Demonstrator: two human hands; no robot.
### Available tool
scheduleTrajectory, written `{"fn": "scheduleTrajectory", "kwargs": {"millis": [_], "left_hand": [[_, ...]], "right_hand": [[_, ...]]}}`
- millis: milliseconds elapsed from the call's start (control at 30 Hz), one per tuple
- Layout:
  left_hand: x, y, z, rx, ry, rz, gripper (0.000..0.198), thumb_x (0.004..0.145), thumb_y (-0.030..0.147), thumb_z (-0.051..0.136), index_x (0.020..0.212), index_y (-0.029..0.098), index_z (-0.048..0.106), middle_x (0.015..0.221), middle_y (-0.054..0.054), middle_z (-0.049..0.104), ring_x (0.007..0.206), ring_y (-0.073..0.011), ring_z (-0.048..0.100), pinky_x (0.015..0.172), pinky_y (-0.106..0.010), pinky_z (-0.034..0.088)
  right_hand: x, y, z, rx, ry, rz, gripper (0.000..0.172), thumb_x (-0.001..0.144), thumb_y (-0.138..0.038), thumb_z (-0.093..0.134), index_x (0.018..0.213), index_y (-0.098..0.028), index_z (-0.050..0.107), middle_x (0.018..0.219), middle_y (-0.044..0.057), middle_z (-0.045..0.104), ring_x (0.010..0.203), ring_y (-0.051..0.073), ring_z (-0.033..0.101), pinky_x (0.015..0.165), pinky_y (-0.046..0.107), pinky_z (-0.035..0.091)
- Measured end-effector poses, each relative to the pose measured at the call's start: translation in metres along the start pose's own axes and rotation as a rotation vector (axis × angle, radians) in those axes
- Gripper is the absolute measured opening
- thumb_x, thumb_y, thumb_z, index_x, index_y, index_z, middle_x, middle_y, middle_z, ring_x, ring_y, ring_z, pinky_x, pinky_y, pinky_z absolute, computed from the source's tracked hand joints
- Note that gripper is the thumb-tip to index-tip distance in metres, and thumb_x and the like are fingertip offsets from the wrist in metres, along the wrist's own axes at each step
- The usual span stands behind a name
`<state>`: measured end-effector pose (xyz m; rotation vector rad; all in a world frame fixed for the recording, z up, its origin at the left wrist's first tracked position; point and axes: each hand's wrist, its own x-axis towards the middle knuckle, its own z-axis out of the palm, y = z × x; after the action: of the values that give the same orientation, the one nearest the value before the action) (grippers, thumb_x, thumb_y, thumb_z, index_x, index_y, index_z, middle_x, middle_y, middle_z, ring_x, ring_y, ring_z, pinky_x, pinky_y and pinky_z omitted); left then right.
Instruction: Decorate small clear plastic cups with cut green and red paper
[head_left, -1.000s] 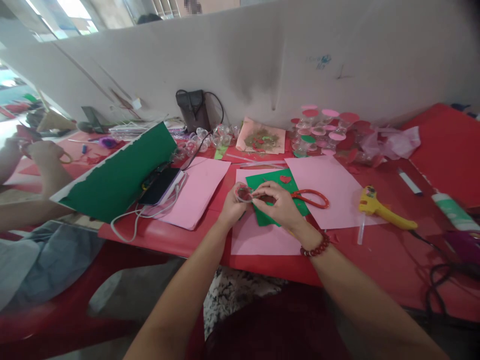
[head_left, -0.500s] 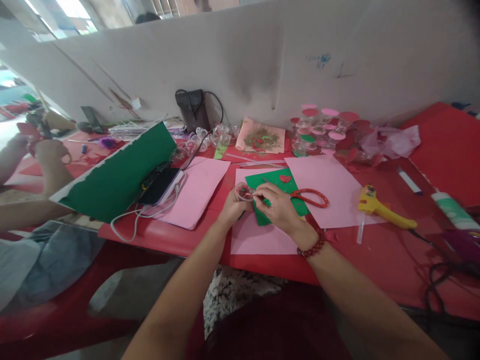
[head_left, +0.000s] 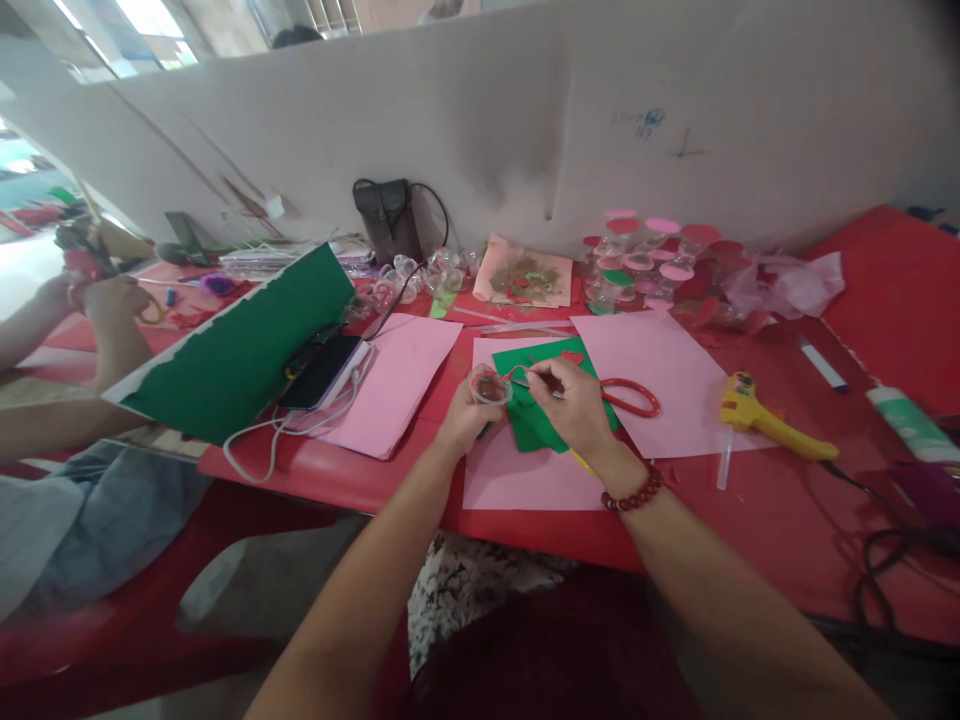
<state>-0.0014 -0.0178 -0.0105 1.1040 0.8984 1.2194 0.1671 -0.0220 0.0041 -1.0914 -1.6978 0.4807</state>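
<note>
My left hand (head_left: pixel 466 415) is wrapped round a small clear plastic cup (head_left: pixel 492 388), its round rim tilted up towards me. A thin red strip (head_left: pixel 517 371) runs from the cup's rim to my right hand (head_left: pixel 568 400), whose thumb and forefinger pinch its end. Under my hands lies a green sheet (head_left: pixel 540 435) on top of a pink sheet (head_left: pixel 525 485). Red-handled scissors (head_left: pixel 634 397) rest beside my right hand, their blades partly hidden. A red paper scrap (head_left: pixel 573 357) lies just behind my right fingers.
A yellow glue gun (head_left: pixel 772 420), a marker (head_left: pixel 823 364) and a green-white bottle (head_left: pixel 911 424) are at the right. Cups with coloured discs (head_left: pixel 637 262) stand behind. A phone (head_left: pixel 322 372) and white cable lie left, near another person's hands (head_left: pixel 112 300).
My right hand has moved a little to the right, away from the cup. The red strip now shows stretched between them. The other person's hands have shifted slightly.
</note>
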Motion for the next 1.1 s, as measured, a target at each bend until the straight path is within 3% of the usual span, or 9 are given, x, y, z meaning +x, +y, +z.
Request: {"fn": "scheduleTrajectory", "kwargs": {"millis": [133,233,400,500,767,1100], "left_hand": [[0.000,0.005,0.001,0.027,0.003,0.024,0.034,0.044,0.006,0.056,0.074,0.019,0.048,0.066,0.006,0.052,0.062,-0.0099,0.046,0.056,-0.022,0.030],[0.000,0.006,0.001,0.028,0.020,0.034,0.035,0.042,0.005,0.054,0.074,0.018,0.051,0.070,0.005,0.055,0.065,-0.0100,0.048,0.057,-0.021,0.031],[0.002,0.003,0.000,-0.005,0.024,-0.012,0.032,0.044,0.007,0.059,0.074,0.017,0.056,0.069,0.004,0.055,0.064,-0.0097,0.048,0.057,-0.021,0.033],[0.003,0.001,0.000,-0.074,-0.014,-0.062,0.033,0.044,0.008,0.061,0.075,0.017,0.057,0.069,0.005,0.057,0.062,-0.0090,0.049,0.055,-0.021,0.033],[0.002,-0.001,0.000,-0.059,-0.057,-0.142,0.030,0.046,0.009,0.059,0.074,0.017,0.052,0.057,0.008,0.047,0.046,-0.0050,0.034,0.045,-0.021,0.022],[0.004,-0.002,-0.002,-0.002,-0.064,-0.119,0.026,0.047,0.010,0.059,0.072,0.017,0.053,0.056,0.007,0.048,0.046,-0.0053,0.034,0.045,-0.021,0.022]], "right_hand": [[0.003,0.006,-0.010,-0.244,0.166,0.150,0.021,0.091,-0.038,0.055,0.082,-0.021,0.062,0.080,0.005,0.068,0.070,0.020,0.061,0.067,0.033,0.047],[0.005,0.011,-0.016,-0.364,0.246,0.193,0.030,0.089,-0.048,0.058,0.099,-0.020,0.063,0.087,0.007,0.068,0.069,0.022,0.061,0.065,0.034,0.048],[-0.001,0.003,-0.007,-0.195,-0.113,-0.272,0.018,0.092,-0.029,0.059,0.106,-0.024,0.068,0.101,0.007,0.068,0.091,0.022,0.065,0.082,0.038,0.053],[-0.006,-0.002,0.001,-0.209,-0.184,-0.430,0.020,0.092,-0.021,0.056,0.106,-0.025,0.070,0.103,0.007,0.070,0.097,0.021,0.064,0.090,0.040,0.053],[-0.008,-0.005,-0.001,-0.359,-0.201,-0.508,0.023,0.092,-0.016,0.052,0.102,-0.021,0.072,0.098,0.009,0.074,0.093,0.023,0.067,0.089,0.045,0.056],[-0.008,-0.002,0.007,-0.343,-0.149,-0.494,0.023,0.091,-0.014,0.050,0.094,-0.020,0.072,0.090,0.008,0.072,0.085,0.022,0.066,0.080,0.039,0.057]]}}
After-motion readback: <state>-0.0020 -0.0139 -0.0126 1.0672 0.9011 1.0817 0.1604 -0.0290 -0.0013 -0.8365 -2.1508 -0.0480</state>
